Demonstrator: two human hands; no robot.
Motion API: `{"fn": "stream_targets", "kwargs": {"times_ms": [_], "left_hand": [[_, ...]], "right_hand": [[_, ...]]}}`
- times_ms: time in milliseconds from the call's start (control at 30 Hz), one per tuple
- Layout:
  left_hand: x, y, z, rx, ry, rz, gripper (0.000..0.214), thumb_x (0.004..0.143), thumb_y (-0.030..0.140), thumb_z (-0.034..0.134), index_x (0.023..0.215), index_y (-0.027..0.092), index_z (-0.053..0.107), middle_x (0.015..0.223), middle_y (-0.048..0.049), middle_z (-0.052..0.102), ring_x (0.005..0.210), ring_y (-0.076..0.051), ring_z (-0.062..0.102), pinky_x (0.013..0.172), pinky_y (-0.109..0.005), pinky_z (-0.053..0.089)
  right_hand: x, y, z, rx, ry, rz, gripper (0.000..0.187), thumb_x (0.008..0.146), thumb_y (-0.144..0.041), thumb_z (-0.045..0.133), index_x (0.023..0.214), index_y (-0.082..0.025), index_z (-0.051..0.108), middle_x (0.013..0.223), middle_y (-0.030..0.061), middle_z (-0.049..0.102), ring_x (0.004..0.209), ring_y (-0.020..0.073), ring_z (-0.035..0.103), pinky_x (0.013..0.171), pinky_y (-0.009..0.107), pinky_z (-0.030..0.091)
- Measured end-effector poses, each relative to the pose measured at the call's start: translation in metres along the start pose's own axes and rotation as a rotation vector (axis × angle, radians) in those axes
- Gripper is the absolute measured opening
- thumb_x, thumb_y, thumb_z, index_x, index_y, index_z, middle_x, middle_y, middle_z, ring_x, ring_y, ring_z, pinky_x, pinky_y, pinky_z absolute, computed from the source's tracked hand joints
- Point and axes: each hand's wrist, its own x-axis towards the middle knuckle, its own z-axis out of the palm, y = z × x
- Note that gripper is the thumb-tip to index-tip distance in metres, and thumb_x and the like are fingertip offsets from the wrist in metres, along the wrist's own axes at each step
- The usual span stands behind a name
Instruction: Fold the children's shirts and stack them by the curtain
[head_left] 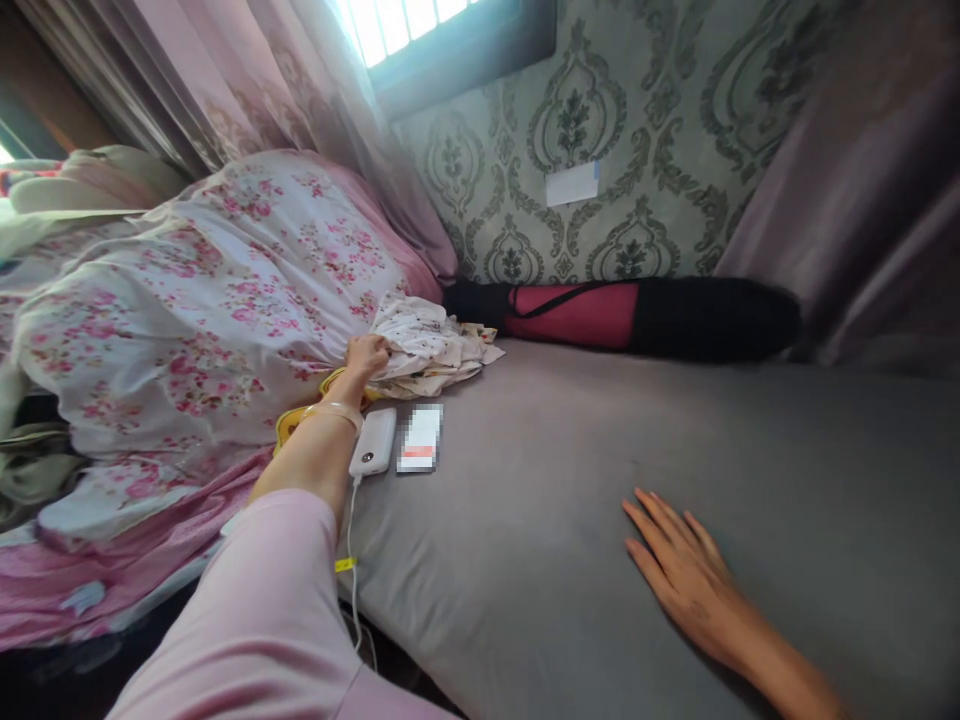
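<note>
The left hand (367,355) clenches a crumpled white printed cloth (431,345) at eleven o'clock; the right hand (679,570) lies released, flat on the grey bed sheet (570,480).

A home bedroom: grey mattress (600,520); floral quilt (195,310); pink curtain (300,80); patterned wallpaper (637,120) under a window (405,25).

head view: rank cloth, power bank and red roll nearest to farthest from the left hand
1. cloth: gripped by the left hand.
2. power bank: beside the wrist, on the mattress.
3. red roll: farther back, to the right.
</note>
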Motion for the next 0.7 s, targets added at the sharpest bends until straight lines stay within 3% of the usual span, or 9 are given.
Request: {"fn": "stream_targets", "kwargs": {"times_ms": [167, 367, 500, 700], "left_hand": [[0.01, 0.026, -0.014, -0.076, 0.15, 0.024, 0.042, 0.072, 0.015, 0.044, 0.107, 0.01, 0.067, 0.114, -0.0131, 0.066, 0.106, -0.026, 0.058, 0.095, -0.037, 0.042], [0.032, 0.083, -0.031, -0.58, 0.269, 0.185, 0.038, 0.072, 0.015, 0.044, 0.102, 0.01, 0.066, 0.109, -0.0104, 0.066, 0.099, -0.02, 0.06, 0.092, -0.032, 0.047], [0.034, 0.127, -0.043, -0.838, 0.261, 0.278, 0.038, 0.07, 0.017, 0.047, 0.103, 0.011, 0.065, 0.108, -0.0075, 0.066, 0.103, -0.019, 0.06, 0.096, -0.031, 0.046], [0.012, 0.191, -0.061, -1.024, 0.136, 0.411, 0.036, 0.078, 0.022, 0.048, 0.109, 0.016, 0.064, 0.112, -0.0046, 0.065, 0.11, -0.021, 0.058, 0.097, -0.037, 0.046]], "right_hand": [[0.0, -0.002, -0.001, 0.01, 0.014, 0.005, 0.056, 0.096, -0.049, 0.026, 0.14, -0.021, 0.047, 0.15, 0.0065, 0.038, 0.138, 0.0245, 0.034, 0.114, 0.05, 0.026], [0.001, -0.006, -0.006, 0.025, 0.025, 0.015, 0.054, 0.096, -0.045, 0.028, 0.139, -0.02, 0.048, 0.148, 0.0081, 0.04, 0.137, 0.0252, 0.035, 0.113, 0.051, 0.027], [0.001, -0.007, -0.01, 0.053, 0.017, 0.017, 0.053, 0.096, -0.045, 0.03, 0.139, -0.02, 0.049, 0.147, 0.0089, 0.042, 0.137, 0.0253, 0.036, 0.113, 0.051, 0.027], [-0.001, -0.008, -0.011, 0.093, 0.031, 0.019, 0.052, 0.096, -0.045, 0.031, 0.138, -0.02, 0.05, 0.147, 0.01, 0.042, 0.137, 0.0262, 0.036, 0.113, 0.052, 0.027]]}}
